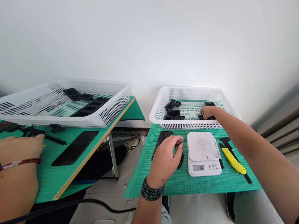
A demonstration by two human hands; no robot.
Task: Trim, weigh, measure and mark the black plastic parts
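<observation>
In the head view my right hand [207,112] reaches into the right white basket [187,126]. Its fingers are closed on a small black plastic part [200,117] at the basket's right side. My left hand [167,154], with a dark bead bracelet at the wrist, hovers over the green mat left of the white scale [202,147]. Its thumb and fingers curl together. A dark piece [181,160] shows beneath the thumb; whether the hand grips it is hidden. The scale's display reads about zero. More black parts [174,112] lie at the basket's left.
A yellow utility knife [233,160] and black calipers [226,141] lie right of the scale. A black phone-like slab [161,138] is partly behind my left hand. On the left table, another person's hand [22,151] is by a black tool, a phone [76,147] and another basket [112,107].
</observation>
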